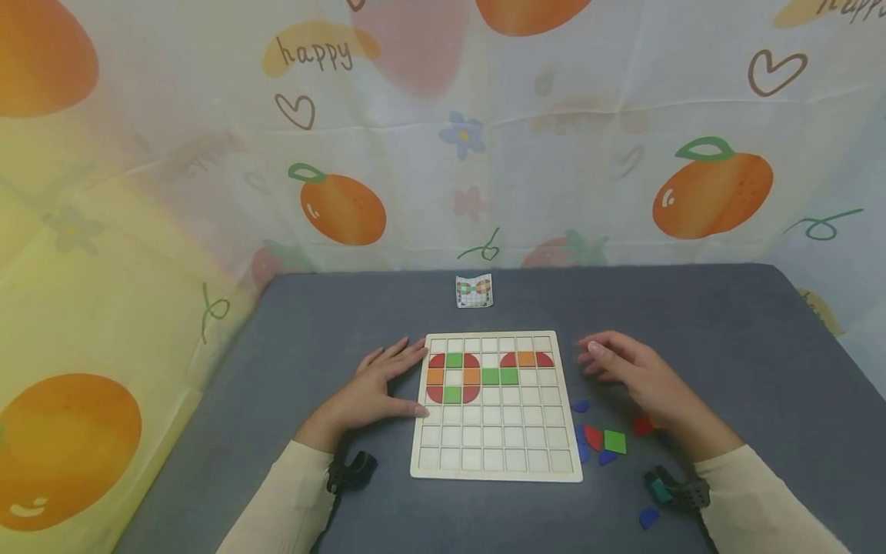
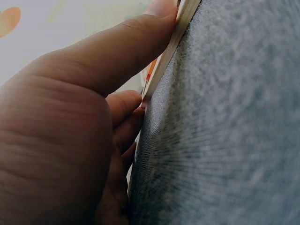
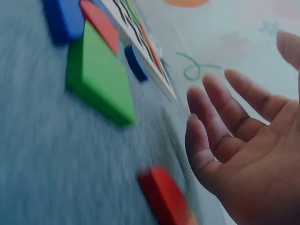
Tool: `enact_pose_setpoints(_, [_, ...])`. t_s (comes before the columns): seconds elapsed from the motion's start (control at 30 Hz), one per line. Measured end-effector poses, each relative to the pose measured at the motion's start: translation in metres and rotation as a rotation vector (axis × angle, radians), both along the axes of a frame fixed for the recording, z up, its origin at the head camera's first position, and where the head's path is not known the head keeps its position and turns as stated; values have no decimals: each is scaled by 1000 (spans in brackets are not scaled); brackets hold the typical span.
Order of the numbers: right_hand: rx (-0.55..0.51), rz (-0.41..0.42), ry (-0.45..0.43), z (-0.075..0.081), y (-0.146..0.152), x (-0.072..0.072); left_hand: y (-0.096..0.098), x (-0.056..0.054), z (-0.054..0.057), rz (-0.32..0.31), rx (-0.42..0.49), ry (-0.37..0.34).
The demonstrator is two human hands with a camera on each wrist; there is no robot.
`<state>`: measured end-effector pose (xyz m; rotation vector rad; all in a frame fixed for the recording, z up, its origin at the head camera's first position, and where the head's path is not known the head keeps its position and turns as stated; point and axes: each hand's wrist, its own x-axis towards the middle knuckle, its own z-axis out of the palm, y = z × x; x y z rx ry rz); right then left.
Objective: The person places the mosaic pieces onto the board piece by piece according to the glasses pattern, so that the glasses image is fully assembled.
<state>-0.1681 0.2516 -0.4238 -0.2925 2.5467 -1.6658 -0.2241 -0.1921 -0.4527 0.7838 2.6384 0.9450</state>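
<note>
A pale wooden grid board (image 1: 492, 416) lies on the table, with red rounded, orange square and green square (image 1: 509, 375) tiles in its upper rows. My left hand (image 1: 374, 392) rests at the board's left side, thumb and fingertips at the rim, as the left wrist view also shows. To the right of the board, my right hand (image 1: 633, 373) is held above the table with loosely bent fingers and nothing in them. Nearest it are a loose green square (image 3: 105, 82), a red piece (image 3: 164, 194) and a small blue piece (image 3: 136, 63).
A small printed pattern card (image 1: 474, 291) lies behind the board on the grey table (image 1: 346, 308). Several blue pieces lie along the board's lower right, beside a red quarter-round piece (image 1: 593, 437). Another blue piece (image 1: 648, 518) sits closer to the front. A fruit-print curtain (image 1: 415, 154) hangs behind.
</note>
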Motion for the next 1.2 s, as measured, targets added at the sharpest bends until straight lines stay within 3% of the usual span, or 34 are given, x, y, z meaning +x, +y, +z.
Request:
enact_pose_setpoints(0.27, [-86, 11, 20, -4, 31, 11, 0, -1, -1, 8, -14, 6])
enact_pose_setpoints(0.53, [-74, 50, 45, -13, 52, 18, 0, 0, -3, 3, -10, 0])
enact_pose_setpoints(0.83, [61, 121, -85, -17, 53, 25, -3, -1, -5, -19, -9, 30])
enact_pose_setpoints(1.2, [227, 360, 50, -19, 51, 29, -2, -1, -3, -17, -8, 25])
